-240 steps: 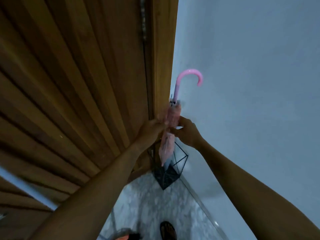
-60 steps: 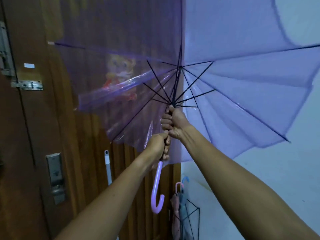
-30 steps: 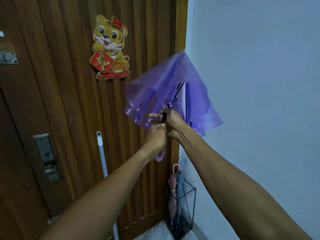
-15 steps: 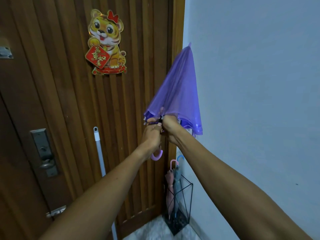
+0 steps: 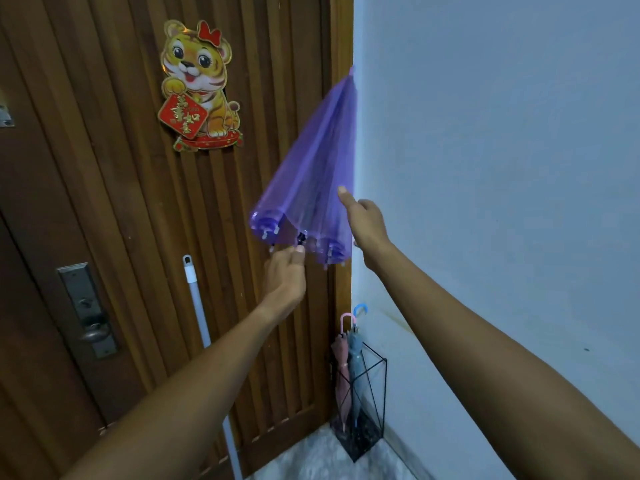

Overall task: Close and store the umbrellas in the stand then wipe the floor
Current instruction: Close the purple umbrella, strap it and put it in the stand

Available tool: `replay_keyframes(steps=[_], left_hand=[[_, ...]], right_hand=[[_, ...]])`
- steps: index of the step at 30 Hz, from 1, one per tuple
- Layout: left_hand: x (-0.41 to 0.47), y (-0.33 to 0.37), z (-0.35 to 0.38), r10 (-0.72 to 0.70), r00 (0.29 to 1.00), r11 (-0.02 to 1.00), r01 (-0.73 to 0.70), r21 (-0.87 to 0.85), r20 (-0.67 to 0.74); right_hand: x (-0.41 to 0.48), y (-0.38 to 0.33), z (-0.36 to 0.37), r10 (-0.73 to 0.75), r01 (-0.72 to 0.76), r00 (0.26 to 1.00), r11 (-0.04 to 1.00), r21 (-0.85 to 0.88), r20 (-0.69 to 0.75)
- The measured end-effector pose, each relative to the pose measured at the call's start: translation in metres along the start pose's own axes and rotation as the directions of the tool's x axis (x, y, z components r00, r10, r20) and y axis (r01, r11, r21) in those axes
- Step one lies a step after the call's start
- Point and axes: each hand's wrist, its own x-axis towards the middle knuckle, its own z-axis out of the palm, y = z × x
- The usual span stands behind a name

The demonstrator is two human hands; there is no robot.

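Observation:
The purple see-through umbrella is folded, tip up, in front of the wooden door's edge. My left hand grips its shaft just under the canopy; the hooked handle is hidden behind that hand. My right hand is at the canopy's right side with straight fingers, its thumb touching the plastic. Low in the corner stands the black wire umbrella stand. It holds a closed pink umbrella and a closed blue-grey umbrella, handles up.
A white mop pole leans on the ribbed wooden door, left of my left arm. A tiger sticker hangs on the door and a metal lock plate sits lower left. The white wall fills the right; marbled floor shows below.
The purple canopy went from wide open to folded down. My right hand has let go of the shaft and moved up to the canopy's right side. My left hand stays on the shaft.

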Motion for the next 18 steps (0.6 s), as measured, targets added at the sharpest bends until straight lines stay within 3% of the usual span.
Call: replay_keyframes(steps=[2,5,8,12,15,18], left_hand=[[-0.017,0.006,0.007,0.098,0.994,0.995,-0.099,0.005,0.053],[-0.035,0.017,0.011,0.268,0.960,0.962,-0.271,0.038,0.081],[-0.037,0.019,0.009,0.307,0.945,0.949,-0.313,0.034,0.112],[-0.041,0.018,-0.003,0.383,0.911,0.899,-0.405,0.164,0.152],[-0.036,0.024,-0.021,0.416,0.909,0.868,-0.389,0.309,-0.021],[-0.010,0.030,-0.030,0.288,0.933,0.933,-0.224,0.280,-0.214]], right_hand=[[0.012,-0.009,0.007,0.100,-0.110,0.993,0.979,0.173,0.062],[0.013,-0.017,0.018,0.142,-0.116,0.989,0.933,0.341,-0.051],[0.010,-0.017,0.020,0.065,0.003,0.975,0.951,0.309,-0.211],[0.018,-0.013,0.017,0.016,0.056,0.970,0.956,0.288,-0.242],[0.023,-0.009,0.004,-0.011,0.061,0.978,0.970,0.237,-0.208],[0.020,-0.005,-0.009,0.022,-0.008,0.998,0.977,0.214,-0.064]])
